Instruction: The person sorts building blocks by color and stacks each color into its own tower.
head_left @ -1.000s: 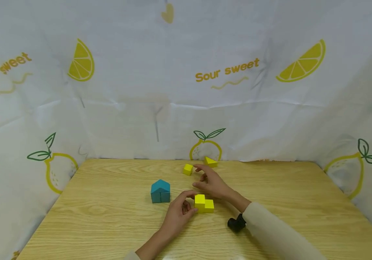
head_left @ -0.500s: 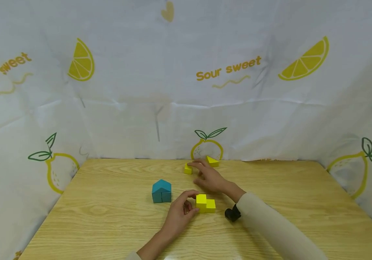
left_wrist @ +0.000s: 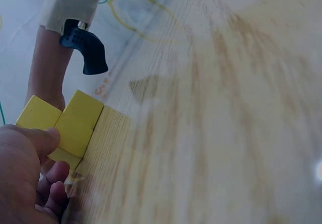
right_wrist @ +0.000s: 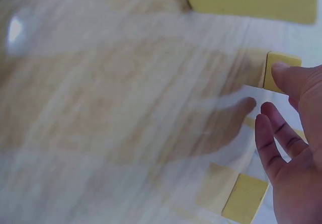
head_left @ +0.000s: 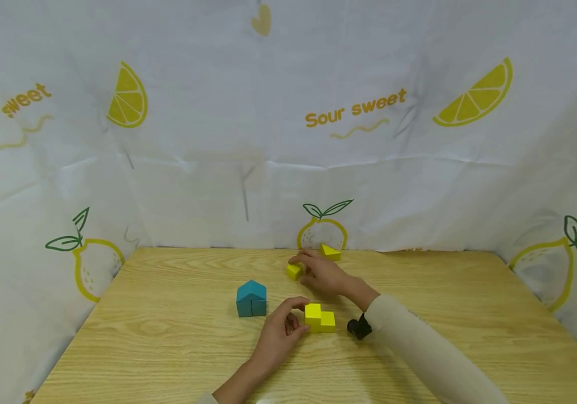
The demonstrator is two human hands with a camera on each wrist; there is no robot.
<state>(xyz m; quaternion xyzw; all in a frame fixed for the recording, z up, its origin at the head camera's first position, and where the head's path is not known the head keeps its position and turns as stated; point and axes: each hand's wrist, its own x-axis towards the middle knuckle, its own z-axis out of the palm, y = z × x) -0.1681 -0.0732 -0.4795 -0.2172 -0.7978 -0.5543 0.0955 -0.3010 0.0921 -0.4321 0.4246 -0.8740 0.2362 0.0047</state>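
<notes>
My left hand (head_left: 277,336) pinches a raised yellow cube (head_left: 312,317) between thumb and index finger. That cube stands in a small yellow group with a lower yellow block (head_left: 327,321) at its right. In the left wrist view the thumb lies across the yellow blocks (left_wrist: 78,126), which sit against each other. Further back, my right hand (head_left: 324,275) has its thumb and index finger around a separate yellow cube (head_left: 294,272). The right wrist view shows the thumb on that cube's face, with the other fingers held away from it.
A blue house-shaped block group (head_left: 251,298) stands left of my hands. Behind the right hand, at the table's back edge, lies a yellow triangular block (head_left: 330,252). A black device (head_left: 359,326) juts from the right sleeve, over the wooden table (head_left: 167,336). A lemon-print cloth (head_left: 207,191) hangs behind.
My right hand has closed in on the far yellow cube, which has turned and come slightly nearer. The left hand stays at the yellow group.
</notes>
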